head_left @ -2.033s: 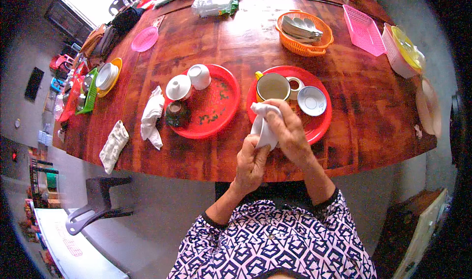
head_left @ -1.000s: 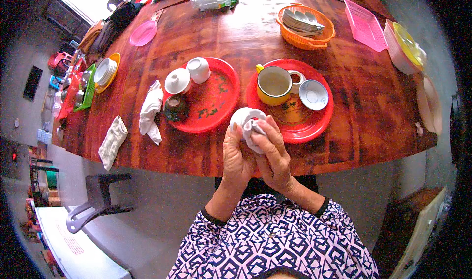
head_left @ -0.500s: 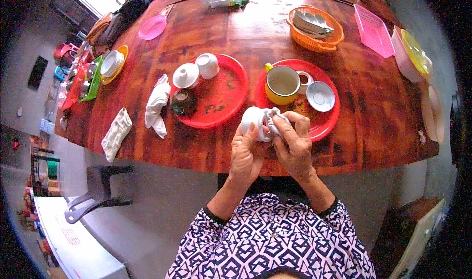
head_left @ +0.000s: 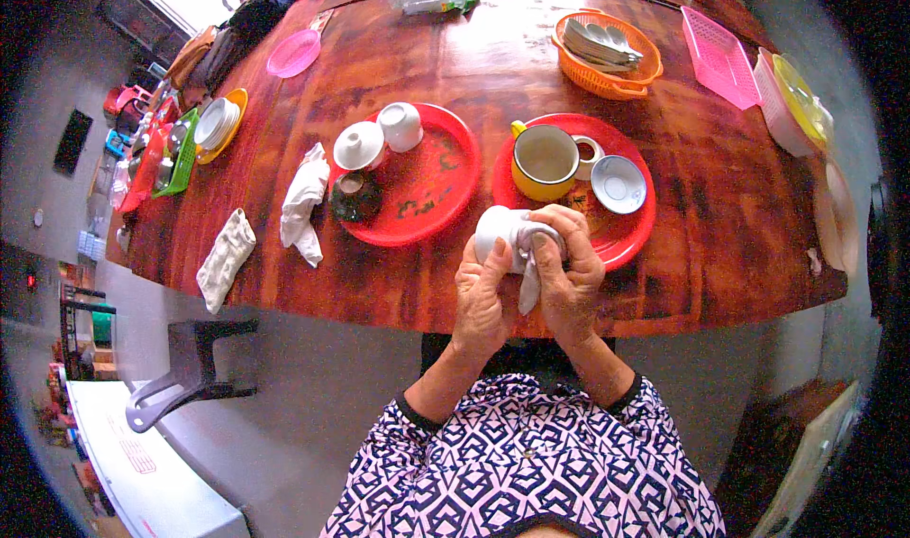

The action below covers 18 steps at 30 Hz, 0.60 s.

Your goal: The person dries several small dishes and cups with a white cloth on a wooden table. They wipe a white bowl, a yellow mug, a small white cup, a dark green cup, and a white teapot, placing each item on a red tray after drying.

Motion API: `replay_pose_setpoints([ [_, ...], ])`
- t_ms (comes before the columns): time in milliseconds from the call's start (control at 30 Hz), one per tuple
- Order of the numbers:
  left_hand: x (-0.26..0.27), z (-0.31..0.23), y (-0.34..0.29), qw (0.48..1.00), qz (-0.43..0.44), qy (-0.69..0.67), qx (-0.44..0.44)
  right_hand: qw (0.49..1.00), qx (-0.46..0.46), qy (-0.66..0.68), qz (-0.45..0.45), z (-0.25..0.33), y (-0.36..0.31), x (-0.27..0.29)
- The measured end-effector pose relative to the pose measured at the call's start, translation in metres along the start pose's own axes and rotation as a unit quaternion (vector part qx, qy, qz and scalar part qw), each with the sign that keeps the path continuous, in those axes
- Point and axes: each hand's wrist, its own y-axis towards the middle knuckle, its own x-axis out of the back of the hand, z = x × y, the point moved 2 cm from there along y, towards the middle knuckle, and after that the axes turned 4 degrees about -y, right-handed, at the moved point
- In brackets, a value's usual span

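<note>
My left hand [head_left: 482, 296] grips a white cup [head_left: 493, 230] above the table's near edge. In my right hand [head_left: 573, 282] is a pale cloth [head_left: 529, 287], bunched against the cup's right end, with a loose tail hanging between my hands. Just beyond, a red tray [head_left: 637, 230] carries a yellow enamel mug [head_left: 536, 180], a small white cup [head_left: 590, 149] and a small white dish [head_left: 621, 185]. To the left, another red tray [head_left: 417, 211] holds a white lidded cup [head_left: 359, 146], an upside-down white cup [head_left: 400, 126] and a dark teapot-like vessel [head_left: 355, 197].
Two crumpled white cloths [head_left: 305, 201] [head_left: 226, 258] lie left of the trays. Farther back stand an orange basket [head_left: 607, 85] of spoons and a pink basket [head_left: 718, 59]. A pink round plate [head_left: 294, 54] and stacked white plates [head_left: 216, 121] sit at the left. A dark plastic chair [head_left: 194, 372] is below.
My right hand has shifted the cloth round the cup's end, and a tail of it now hangs down. Both hands moved slightly to the right, and the cup has tilted. The trays stay put.
</note>
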Motion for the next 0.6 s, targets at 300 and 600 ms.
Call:
replay_pose_setpoints([
  [300,0.017,-0.008,0.009,1.000,-0.023,0.009,-0.015,0.965,0.214,-0.117,0.098,-0.007,-0.035,-0.007],
  [600,0.024,0.003,0.015,0.997,-0.045,-0.055,-0.008,0.949,0.226,-0.217,0.041,0.008,-0.011,0.020],
])
